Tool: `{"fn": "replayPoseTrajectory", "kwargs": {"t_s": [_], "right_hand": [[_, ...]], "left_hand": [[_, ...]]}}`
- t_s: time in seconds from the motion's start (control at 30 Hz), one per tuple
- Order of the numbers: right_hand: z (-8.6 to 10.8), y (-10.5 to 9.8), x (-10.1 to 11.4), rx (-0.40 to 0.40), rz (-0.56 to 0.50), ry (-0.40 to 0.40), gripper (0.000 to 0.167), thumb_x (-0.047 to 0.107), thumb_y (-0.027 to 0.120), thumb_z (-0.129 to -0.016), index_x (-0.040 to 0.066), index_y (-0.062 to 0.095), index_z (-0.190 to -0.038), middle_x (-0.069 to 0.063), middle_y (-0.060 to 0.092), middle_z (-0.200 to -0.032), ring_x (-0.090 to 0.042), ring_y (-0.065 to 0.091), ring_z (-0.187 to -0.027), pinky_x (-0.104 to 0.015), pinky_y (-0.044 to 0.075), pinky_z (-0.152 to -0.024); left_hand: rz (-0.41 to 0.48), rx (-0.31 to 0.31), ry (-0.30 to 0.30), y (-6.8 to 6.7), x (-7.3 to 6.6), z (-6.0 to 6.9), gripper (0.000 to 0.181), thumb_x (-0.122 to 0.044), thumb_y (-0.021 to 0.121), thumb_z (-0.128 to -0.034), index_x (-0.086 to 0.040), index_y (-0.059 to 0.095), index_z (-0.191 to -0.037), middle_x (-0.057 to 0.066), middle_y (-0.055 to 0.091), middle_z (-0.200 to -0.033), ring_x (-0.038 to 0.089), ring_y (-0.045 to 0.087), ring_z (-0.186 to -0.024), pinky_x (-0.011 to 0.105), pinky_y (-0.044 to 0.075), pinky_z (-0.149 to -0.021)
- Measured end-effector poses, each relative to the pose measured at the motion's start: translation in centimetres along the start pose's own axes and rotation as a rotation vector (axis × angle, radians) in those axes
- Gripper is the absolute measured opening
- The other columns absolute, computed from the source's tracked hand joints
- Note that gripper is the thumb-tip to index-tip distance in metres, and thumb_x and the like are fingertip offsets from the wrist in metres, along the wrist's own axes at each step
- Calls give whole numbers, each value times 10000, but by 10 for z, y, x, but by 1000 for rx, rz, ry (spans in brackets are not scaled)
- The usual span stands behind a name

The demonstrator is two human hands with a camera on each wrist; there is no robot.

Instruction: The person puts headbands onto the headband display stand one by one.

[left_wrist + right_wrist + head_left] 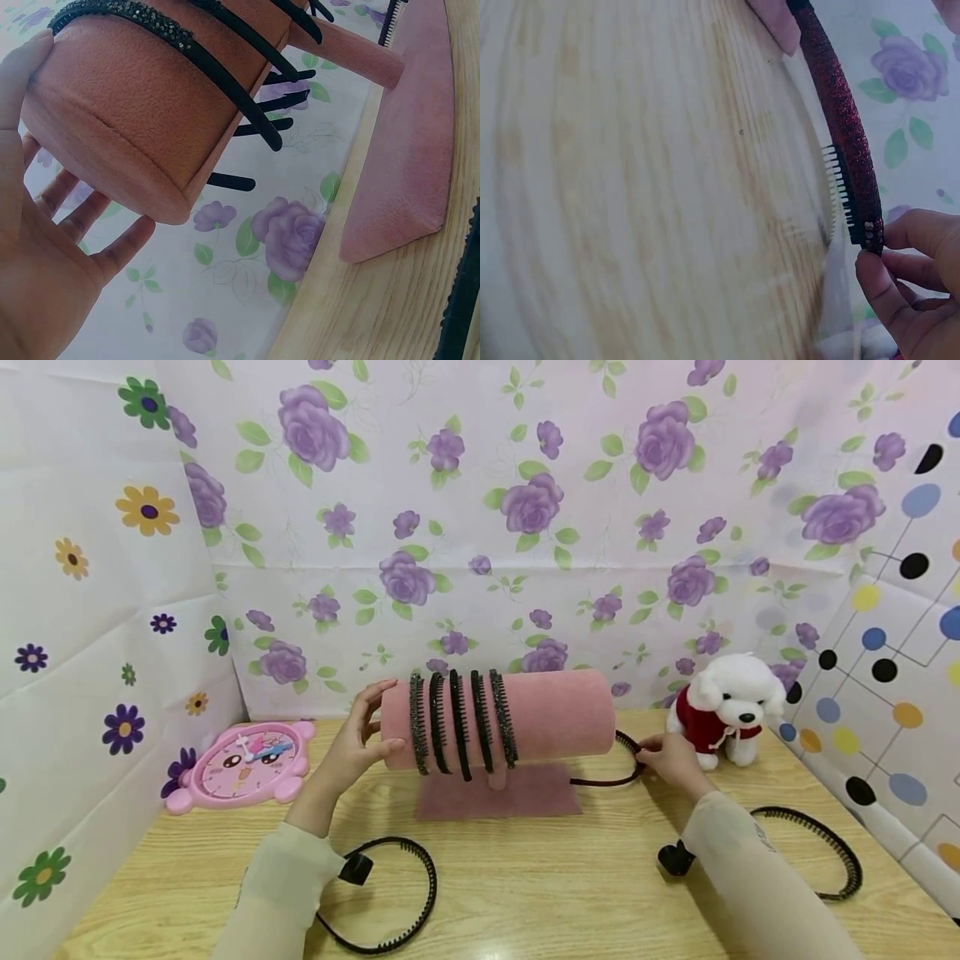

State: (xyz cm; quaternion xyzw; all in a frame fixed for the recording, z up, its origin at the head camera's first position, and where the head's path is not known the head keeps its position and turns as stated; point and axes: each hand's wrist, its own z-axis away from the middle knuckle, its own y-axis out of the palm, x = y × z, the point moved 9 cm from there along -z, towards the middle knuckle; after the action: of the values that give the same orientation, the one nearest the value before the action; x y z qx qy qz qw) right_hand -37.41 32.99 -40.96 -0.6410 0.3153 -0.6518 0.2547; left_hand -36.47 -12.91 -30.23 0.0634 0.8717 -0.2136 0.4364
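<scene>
A pink plush headband holder (562, 714), a padded cylinder on a flat base (498, 797), stands at the middle of the table. Several black toothed headbands (459, 727) sit side by side over its left half, some of them glittery. My left hand (356, 739) holds the cylinder's left end, with the thumb in front and fingers behind; the left wrist view shows the fingers around the end. Right of the holder, my right hand (671, 760) pinches a dark red and black toothed headband (844, 112) between thumb and fingers. Its far tip reaches near the holder's base.
One black headband (431, 893) lies on the table by the left forearm, another (847, 860) beyond the right forearm. A pink toy clock (251, 760) lies at the left. Behind the right hand sits a white plush dog (735, 693) in red. Floral sheeting (480, 610) backs the table.
</scene>
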Motion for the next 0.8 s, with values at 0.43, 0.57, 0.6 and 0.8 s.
{"fn": "replayPoseTrajectory", "kwargs": {"t_s": [0.43, 0.57, 0.6, 0.8], "right_hand": [[12, -11, 0, -45, 25, -6, 256, 126, 598, -915, -37, 657, -1103, -207, 691, -1008, -201, 628, -834, -258, 464, -671], [15, -14, 1, -72, 20, -20, 273, 133, 613, -902, -38, 665, -1109, -195, 706, -997, -160, 627, -826, -245, 463, -681], [16, -15, 1, -78, 16, -21, 277, 135, 616, -899, -39, 668, -1108, -187, 711, -991, -131, 617, -814, -237, 463, -685], [25, -19, 4, -55, -88, -2, 339, 130, 591, -919, -95, 622, -1171, -199, 717, -967, -57, 623, -755, -261, 524, -684]], "left_hand": [[-7, 0, 7, -1, 1, -1, 753, -38, 646, -860, -144, 265, -1501, 92, 294, -1516, 33, 353, -1318, 291, 364, -985], [-8, -3, 10, -1, 1, -1, 758, -22, 643, -854, -150, 269, -1500, 87, 301, -1509, 31, 356, -1315, 299, 365, -985], [-9, -4, 10, -1, 1, -1, 758, -21, 643, -853, -150, 270, -1500, 86, 302, -1507, 30, 357, -1315, 303, 365, -985], [-8, -6, 11, -1, 1, -1, 757, -37, 645, -852, -153, 272, -1499, 75, 295, -1513, 40, 351, -1325, 316, 369, -987]]}}
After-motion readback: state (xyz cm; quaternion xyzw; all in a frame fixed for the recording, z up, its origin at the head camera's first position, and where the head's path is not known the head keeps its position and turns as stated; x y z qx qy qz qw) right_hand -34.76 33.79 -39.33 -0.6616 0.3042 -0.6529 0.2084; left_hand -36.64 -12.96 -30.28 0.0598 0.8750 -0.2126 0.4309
